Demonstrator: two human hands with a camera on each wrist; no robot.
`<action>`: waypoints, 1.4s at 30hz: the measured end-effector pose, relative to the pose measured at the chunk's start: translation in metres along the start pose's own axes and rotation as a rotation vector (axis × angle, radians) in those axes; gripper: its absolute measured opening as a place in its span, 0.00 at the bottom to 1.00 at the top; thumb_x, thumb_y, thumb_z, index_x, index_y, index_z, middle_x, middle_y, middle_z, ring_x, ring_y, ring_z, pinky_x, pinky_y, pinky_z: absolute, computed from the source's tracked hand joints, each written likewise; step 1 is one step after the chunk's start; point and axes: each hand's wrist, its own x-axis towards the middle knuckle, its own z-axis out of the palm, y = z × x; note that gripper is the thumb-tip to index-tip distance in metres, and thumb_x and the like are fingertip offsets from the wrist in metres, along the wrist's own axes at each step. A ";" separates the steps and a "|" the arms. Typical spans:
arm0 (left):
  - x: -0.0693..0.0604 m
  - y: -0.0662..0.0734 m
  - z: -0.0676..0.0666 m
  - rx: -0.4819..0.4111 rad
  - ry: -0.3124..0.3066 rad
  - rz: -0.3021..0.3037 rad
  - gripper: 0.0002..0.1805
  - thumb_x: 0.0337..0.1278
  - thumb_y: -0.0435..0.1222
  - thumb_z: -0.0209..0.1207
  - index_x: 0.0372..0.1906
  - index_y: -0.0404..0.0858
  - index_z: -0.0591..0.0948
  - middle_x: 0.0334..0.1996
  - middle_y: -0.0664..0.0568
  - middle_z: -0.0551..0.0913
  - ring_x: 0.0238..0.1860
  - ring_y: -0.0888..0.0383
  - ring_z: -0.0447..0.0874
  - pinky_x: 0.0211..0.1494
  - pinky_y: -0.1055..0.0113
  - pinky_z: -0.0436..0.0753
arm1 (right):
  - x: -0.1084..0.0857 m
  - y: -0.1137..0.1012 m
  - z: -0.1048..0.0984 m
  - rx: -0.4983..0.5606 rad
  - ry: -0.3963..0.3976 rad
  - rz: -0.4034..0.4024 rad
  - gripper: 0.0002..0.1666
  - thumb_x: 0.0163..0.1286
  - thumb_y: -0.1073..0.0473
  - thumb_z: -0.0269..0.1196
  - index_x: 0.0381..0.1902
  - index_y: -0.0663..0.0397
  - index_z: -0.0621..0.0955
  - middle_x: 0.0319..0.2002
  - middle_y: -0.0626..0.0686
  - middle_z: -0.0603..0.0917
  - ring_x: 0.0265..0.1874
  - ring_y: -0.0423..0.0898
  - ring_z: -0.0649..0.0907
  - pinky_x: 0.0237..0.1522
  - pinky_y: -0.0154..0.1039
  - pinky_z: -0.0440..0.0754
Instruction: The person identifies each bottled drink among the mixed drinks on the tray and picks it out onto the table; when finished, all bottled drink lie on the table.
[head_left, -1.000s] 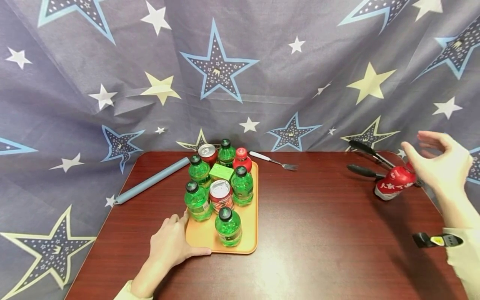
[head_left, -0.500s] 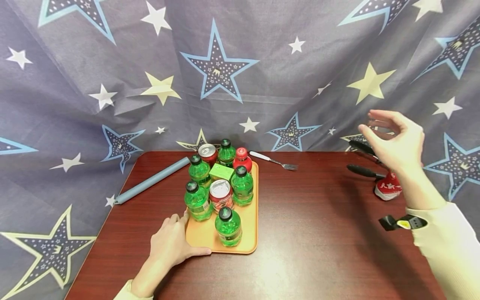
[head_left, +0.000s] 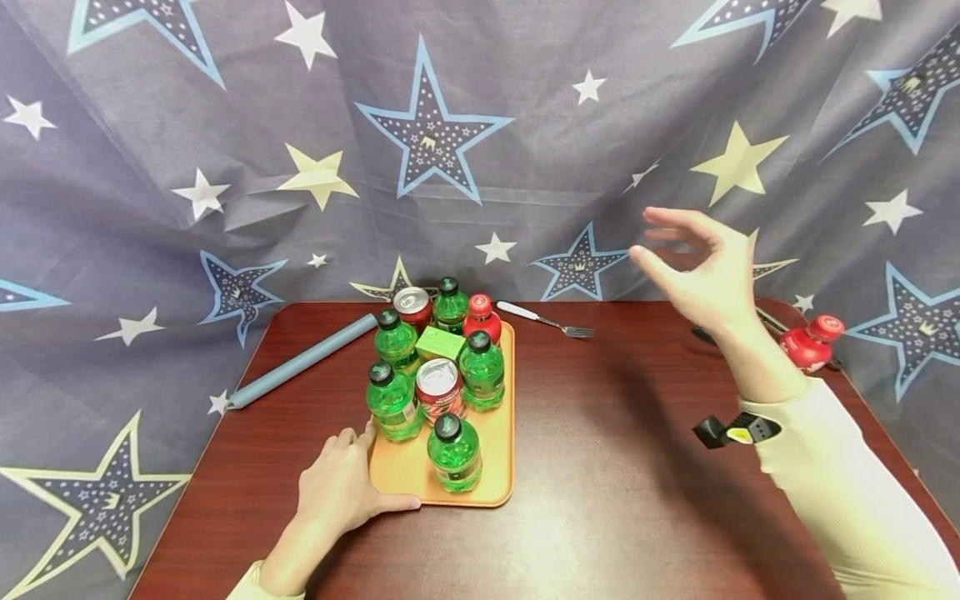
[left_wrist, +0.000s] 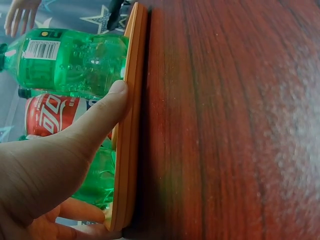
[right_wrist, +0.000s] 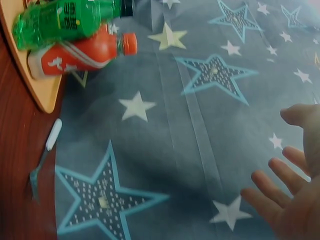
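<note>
An orange tray (head_left: 493, 450) bears several green bottles (head_left: 454, 454), two red cans (head_left: 440, 392), a green box (head_left: 440, 344) and a red bottle (head_left: 482, 318). My left hand (head_left: 337, 487) lies against the tray's near left corner, thumb along the front edge and fingers at the left side; in the left wrist view the thumb of that hand (left_wrist: 65, 150) touches the rim. Raised above the table's right part, my right hand (head_left: 708, 271) has its thumb and fingers apart and holds nothing. Another red bottle (head_left: 810, 343) stands behind the right forearm, partly hidden.
A grey-blue rolled tube (head_left: 303, 361) lies left of the tray. Behind and right of the tray is a fork with a white handle (head_left: 517, 311). Black-tipped tongs (head_left: 703, 335) lie at the back right, mostly covered by the right arm. A star-patterned curtain (head_left: 457, 233) hangs behind the table.
My right hand has moved left through the air, away from the red bottle at the right, with its fingers still apart. The left hand keeps its place at the tray corner.
</note>
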 end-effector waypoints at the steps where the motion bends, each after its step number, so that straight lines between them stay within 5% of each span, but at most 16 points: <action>1: 0.000 0.000 0.000 0.000 -0.004 0.000 0.79 0.11 0.80 0.76 0.77 0.39 0.73 0.44 0.44 0.80 0.49 0.45 0.81 0.33 0.44 0.84 | 0.000 -0.001 0.005 0.005 -0.013 0.003 0.26 0.59 0.70 0.77 0.57 0.59 0.89 0.51 0.44 0.93 0.44 0.31 0.91 0.49 0.26 0.87; 11: 0.000 -0.001 -0.001 0.001 -0.011 0.001 0.79 0.12 0.81 0.76 0.77 0.38 0.73 0.43 0.43 0.80 0.48 0.45 0.81 0.33 0.43 0.84 | -0.009 -0.005 0.049 -0.068 -0.146 -0.038 0.25 0.59 0.64 0.79 0.56 0.53 0.90 0.51 0.57 0.93 0.45 0.29 0.90 0.50 0.28 0.87; 18: -0.001 -0.002 0.001 0.007 0.008 0.004 0.77 0.12 0.80 0.76 0.77 0.39 0.74 0.43 0.43 0.80 0.48 0.45 0.81 0.33 0.44 0.85 | -0.022 -0.006 0.074 -0.046 -0.241 -0.051 0.25 0.60 0.62 0.80 0.57 0.50 0.90 0.48 0.50 0.94 0.46 0.31 0.90 0.52 0.37 0.89; 25: 0.000 -0.001 0.001 0.006 0.008 0.004 0.78 0.12 0.81 0.76 0.77 0.39 0.74 0.42 0.44 0.80 0.48 0.45 0.81 0.33 0.45 0.84 | -0.033 -0.003 0.094 -0.076 -0.291 -0.081 0.25 0.59 0.57 0.81 0.56 0.44 0.90 0.47 0.47 0.94 0.48 0.39 0.91 0.53 0.35 0.88; 32: 0.000 -0.002 0.001 0.007 0.021 0.009 0.78 0.11 0.81 0.76 0.77 0.40 0.74 0.42 0.44 0.80 0.47 0.44 0.81 0.32 0.45 0.84 | -0.043 0.000 0.112 0.041 -0.355 -0.029 0.25 0.59 0.61 0.81 0.56 0.50 0.90 0.49 0.50 0.93 0.49 0.45 0.92 0.53 0.41 0.90; 42: -0.001 -0.003 0.003 0.006 0.040 0.016 0.78 0.10 0.80 0.76 0.77 0.39 0.74 0.44 0.42 0.81 0.49 0.42 0.82 0.34 0.42 0.85 | -0.062 0.013 0.135 0.066 -0.438 -0.032 0.26 0.60 0.61 0.81 0.56 0.57 0.89 0.50 0.57 0.93 0.47 0.55 0.93 0.54 0.44 0.90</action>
